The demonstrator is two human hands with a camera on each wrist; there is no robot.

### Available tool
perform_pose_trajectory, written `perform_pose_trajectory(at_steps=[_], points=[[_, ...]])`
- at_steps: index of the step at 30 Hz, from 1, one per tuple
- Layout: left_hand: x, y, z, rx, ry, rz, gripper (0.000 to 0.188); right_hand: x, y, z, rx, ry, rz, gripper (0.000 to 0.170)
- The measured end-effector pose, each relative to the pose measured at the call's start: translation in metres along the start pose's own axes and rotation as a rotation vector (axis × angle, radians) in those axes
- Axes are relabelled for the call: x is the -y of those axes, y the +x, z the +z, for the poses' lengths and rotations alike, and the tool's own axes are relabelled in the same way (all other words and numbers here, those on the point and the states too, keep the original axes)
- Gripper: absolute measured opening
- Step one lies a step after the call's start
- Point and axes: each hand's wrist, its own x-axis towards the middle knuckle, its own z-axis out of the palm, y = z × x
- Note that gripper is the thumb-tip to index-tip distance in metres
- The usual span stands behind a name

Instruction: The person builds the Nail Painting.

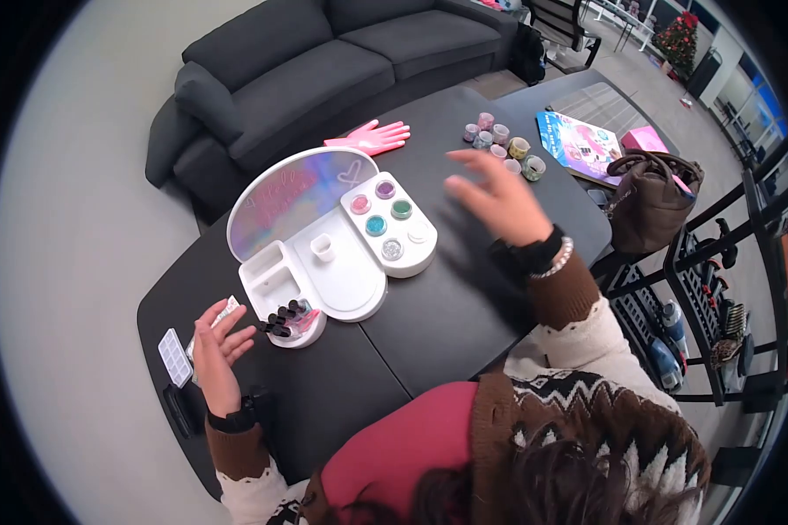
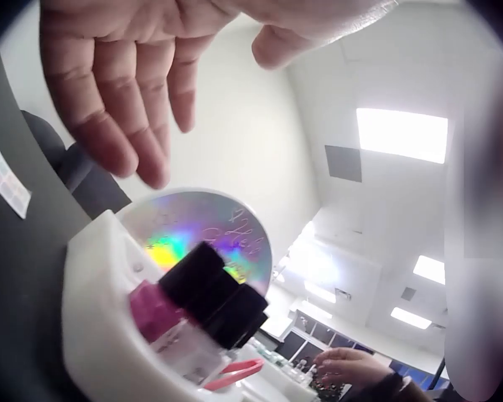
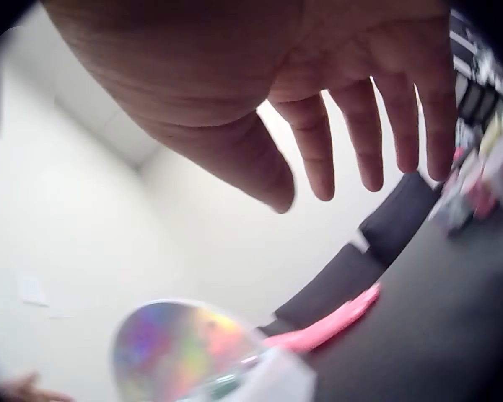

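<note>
From my post I watch the white station (image 1: pixel 346 282) on the black counter (image 1: pixel 324 381). Just left of the station, the person's left hand (image 1: pixel 218 357) has its fingers loosely extended, near the black-capped bottles (image 1: pixel 277 329) in the station's left compartment. To the station's right, I see the right hand (image 1: pixel 502 195) with fingers stretched and spread, near a cluster of small jars (image 1: pixel 500 134). Five coloured pots (image 1: pixel 376 226) sit in the station's right block. Behind the station lies a pink model hand (image 1: pixel 372 138).
</note>
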Motion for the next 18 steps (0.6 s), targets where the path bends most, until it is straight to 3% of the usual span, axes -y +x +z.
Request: perform_pose_trajectory(at_steps=[1,3,5,6,8,11,13,15,18], points=[[-0.002,0.000,-0.001,-0.002,0.002,0.003,0.074,-0.010,0.004,-0.018,-0.111,-0.154,-0.041,0.041],[-0.008,0.000,-0.003,-0.096,-0.122,0.201,0.071,-0.046,0.010,-0.054,-0.283,-0.542,-0.103,0.031],[-0.023,-0.004,0.005,-0.118,-0.187,0.256,0.066,-0.061,0.005,-0.074,-0.350,-0.804,0.050,0.025],[-0.027,-0.005,0.009,-0.033,-0.211,0.350,0.061,-0.068,0.005,-0.079,-0.350,-0.811,0.045,0.025],[-0.039,-0.010,0.022,0.158,-0.254,0.453,0.052,-0.083,0.003,-0.088,-0.154,-0.989,0.113,0.019],[-0.065,-0.023,0.065,0.464,-0.140,0.388,0.045,-0.101,0.016,-0.100,0.003,-0.929,0.223,0.017],[-0.085,-0.031,0.100,0.800,-0.254,0.187,0.035,-0.079,0.010,-0.104,-0.065,-0.820,0.142,0.015],[-0.081,-0.031,0.135,1.032,-0.206,-0.006,0.041,-0.043,-0.005,-0.102,-0.044,-0.671,-0.059,0.011],[-0.048,-0.023,0.182,1.100,-0.062,-0.043,0.054,0.009,-0.034,-0.076,0.077,-0.477,-0.185,0.011]])
